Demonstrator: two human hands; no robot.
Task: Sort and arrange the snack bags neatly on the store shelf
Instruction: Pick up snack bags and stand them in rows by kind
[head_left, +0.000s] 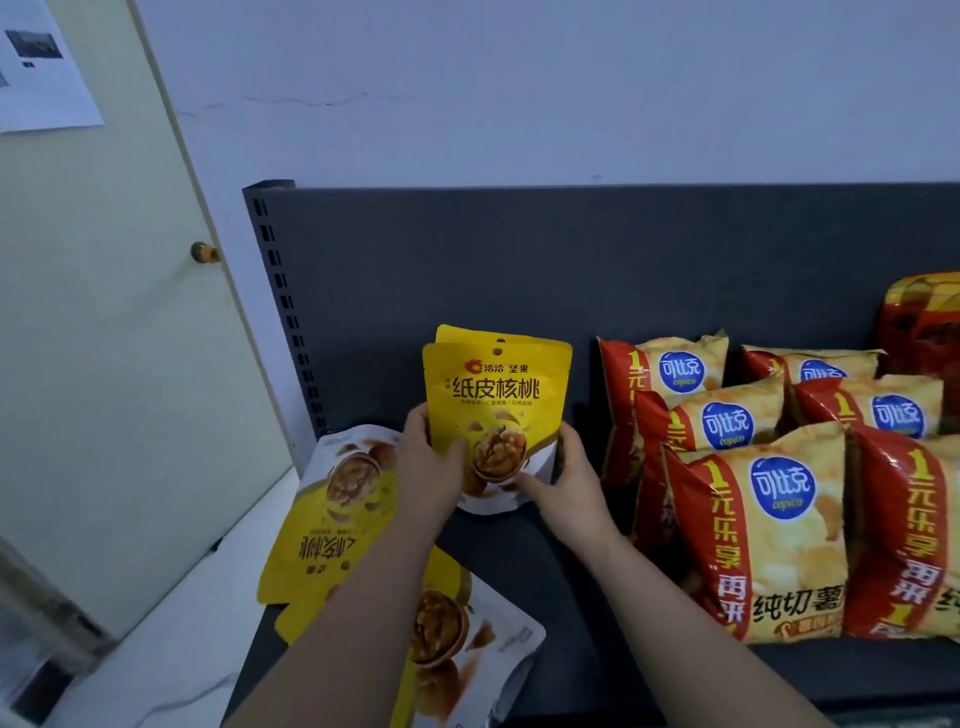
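An upright yellow walnut bag (496, 395) stands on the dark shelf (519, 561), with a second yellow bag right behind it. My left hand (428, 457) grips its lower left edge and my right hand (563, 478) grips its lower right corner. Another yellow walnut bag (332, 514) lies flat and upside down at the shelf's left end. A further walnut bag (467, 639) lies flat near the front edge, partly under my left forearm. To the right, red and yellow potato chip bags (758, 530) stand in two overlapping rows.
The shelf's dark back panel (571, 270) rises behind the bags, with a slotted upright post (283, 301) at its left. A pale door (104, 312) and a white ledge (182, 649) lie left of the shelf. A red bag (922, 322) sits at the far right.
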